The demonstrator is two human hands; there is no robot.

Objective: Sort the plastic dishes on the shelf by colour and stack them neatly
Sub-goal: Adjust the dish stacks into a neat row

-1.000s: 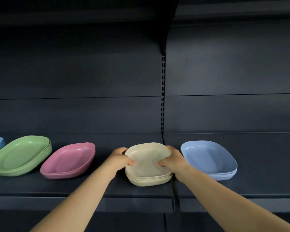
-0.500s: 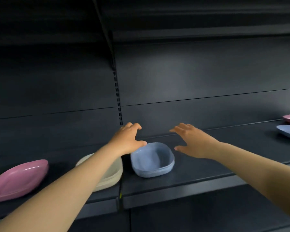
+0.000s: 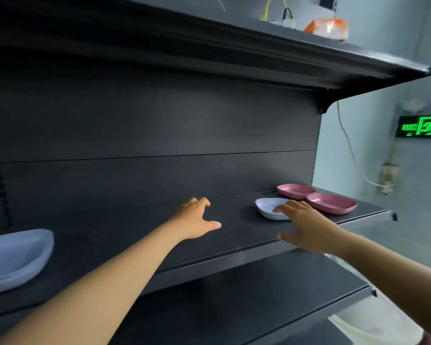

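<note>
Nearest, at seven o'clock, two stacked blue dishes (image 3: 15, 257) are seen at the left edge of the view, resting on the dark shelf (image 3: 234, 235); the stack is cut off by the border of the view. Two bare forearms are stretched forward above this shelf from the bottom of the view.

Near the centre, the left hand (image 3: 194, 220) is held above bare shelf surface, with fingers loosely spread and the thumb stuck out to three o'clock; nothing is gripped by it. Whether the shelf is touched by its fingertips cannot be told.

At three o'clock from it, the right hand (image 3: 306, 225) is spread flat with straight fingers, palm down, and nothing is held by it. Its fingertips are seen over the near rim of a single pale blue dish (image 3: 267, 206); whether the dish is actually touched cannot be told.

Further along the shelf, at about two o'clock, a pink dish (image 3: 331, 204) is set just beside the pale blue dish, and a second pink dish (image 3: 295, 191) lies behind it, closer to the back panel (image 3: 159, 125); the two pink rims appear to touch.

Farthest, beyond the shelf end, a lit green exit sign (image 3: 420, 127) is mounted on the pale wall at three o'clock, with a cable hanging beneath the upper shelf (image 3: 259, 53). An orange-and-white packet (image 3: 327, 27) is seen on top, at one o'clock.
</note>
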